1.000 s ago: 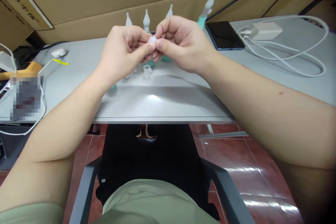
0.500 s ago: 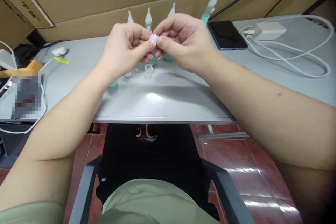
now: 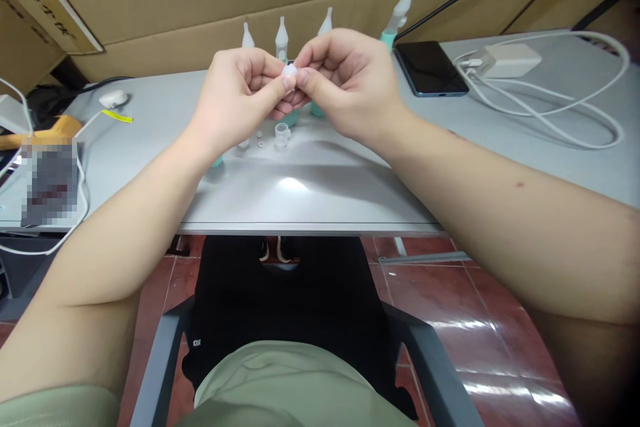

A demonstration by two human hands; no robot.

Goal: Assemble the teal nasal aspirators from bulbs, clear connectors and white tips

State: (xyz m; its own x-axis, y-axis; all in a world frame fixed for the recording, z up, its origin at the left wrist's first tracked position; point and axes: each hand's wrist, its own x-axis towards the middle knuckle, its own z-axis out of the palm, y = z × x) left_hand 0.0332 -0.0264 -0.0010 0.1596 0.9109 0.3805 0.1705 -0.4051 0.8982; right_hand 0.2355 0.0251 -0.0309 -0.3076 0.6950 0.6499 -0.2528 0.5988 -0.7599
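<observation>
A small white translucent piece (image 3: 289, 71) is pinched between my two hands above the desk. My left hand (image 3: 245, 83) grips it from the left with thumb and fingers. From the other side my right hand (image 3: 347, 83) pinches it too; the fingers hide most of its shape. Below them on the desk stands a clear little cup (image 3: 281, 136) with a side nub, beside tiny ring-like parts (image 3: 260, 139). Behind my hands rise several white-tipped nozzle bottles with teal bases, such as the middle one (image 3: 282, 37) and the tilted one (image 3: 401, 10) at right.
A dark phone (image 3: 431, 68) lies at the right, beside a white charger (image 3: 511, 60) with a looped cable. On the left are a white plug-like object (image 3: 114, 99) and a yellow-orange device (image 3: 63, 128). Cardboard (image 3: 190, 0) stands along the back of the desk.
Both hands still hold the small white piece. My right thumb and fingers have shifted slightly, and the piece now appears turned a little. The things on the desk stay put.
</observation>
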